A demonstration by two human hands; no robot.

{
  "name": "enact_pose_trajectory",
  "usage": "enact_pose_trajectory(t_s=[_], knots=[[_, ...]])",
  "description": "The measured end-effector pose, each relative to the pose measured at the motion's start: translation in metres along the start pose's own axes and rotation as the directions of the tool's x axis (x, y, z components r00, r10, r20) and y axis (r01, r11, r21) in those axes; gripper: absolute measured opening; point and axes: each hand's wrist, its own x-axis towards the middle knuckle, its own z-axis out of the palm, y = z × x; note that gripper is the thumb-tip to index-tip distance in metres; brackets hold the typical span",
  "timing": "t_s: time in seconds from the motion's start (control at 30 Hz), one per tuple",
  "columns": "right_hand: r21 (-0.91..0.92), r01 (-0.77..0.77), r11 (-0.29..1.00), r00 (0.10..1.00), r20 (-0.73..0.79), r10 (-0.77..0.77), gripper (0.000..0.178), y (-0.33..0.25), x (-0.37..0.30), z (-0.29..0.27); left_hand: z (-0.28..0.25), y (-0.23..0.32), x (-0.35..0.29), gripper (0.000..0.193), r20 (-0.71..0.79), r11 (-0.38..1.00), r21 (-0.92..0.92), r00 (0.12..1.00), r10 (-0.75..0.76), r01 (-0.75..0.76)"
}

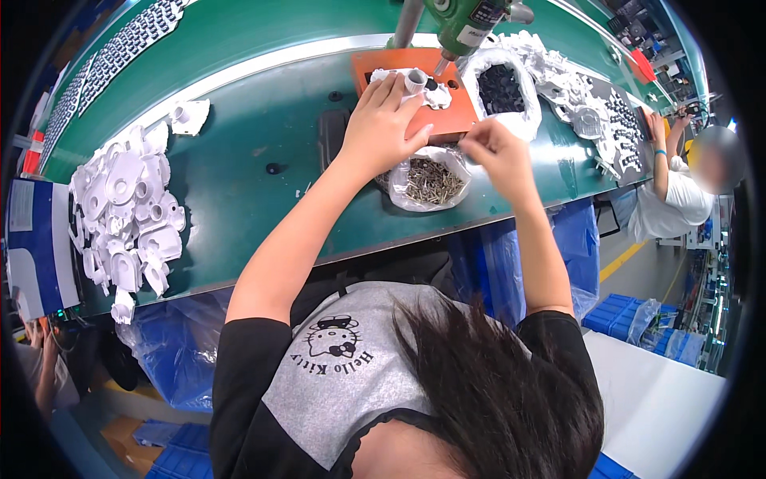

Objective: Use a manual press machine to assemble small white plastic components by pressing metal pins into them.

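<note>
Where left hand (381, 132) touches white part (416, 81), grip apart: orange block (448, 120), one. Right hand (503, 156): grip together, contents unclear. Fastener bag (419, 207), one.

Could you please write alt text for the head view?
A person's left hand lies on a white part on an orange block below a green machine. The right hand, fingers bent, is by a bag of metal pieces. White parts are heaped at left on the green table.

Left hand (378, 134) palm-down, right hand (503, 156) curled
</note>
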Motion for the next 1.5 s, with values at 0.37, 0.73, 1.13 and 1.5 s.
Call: enact_pose_trajectory(t_s=[0.37, 0.73, 1.13, 1.5], knots=[[-0.064, 0.213, 0.975, 0.95, -0.221, -0.222, 0.022, 0.001, 0.096, 0.02, 0.0, 0.004, 0.002, 0.042, 0.006, 1.0, -0.005, 1.0, 0.001, -0.001], [-0.065, 0.287, 0.956, 0.938, -0.185, -0.295, 0.018, 0.001, 0.099, 0.025, 0.001, 0.001, 0.004, 0.04, -0.023, 0.999, -0.048, 1.0, -0.012, 0.011], [-0.329, 0.446, 0.832, 0.852, -0.129, -0.507, 0.023, 0.008, 0.072, 0.028, -0.001, 0.003, 0.003, 0.041, -0.041, 0.998, -0.064, 0.999, -0.011, 0.009], [-0.566, 0.463, 0.682, 0.812, -0.038, -0.582, 0.028, 0.012, 0.047, 0.023, 0.003, 0.001, 0.002, 0.041, -0.06, 0.998, -0.065, 0.998, -0.015, 0.011]])
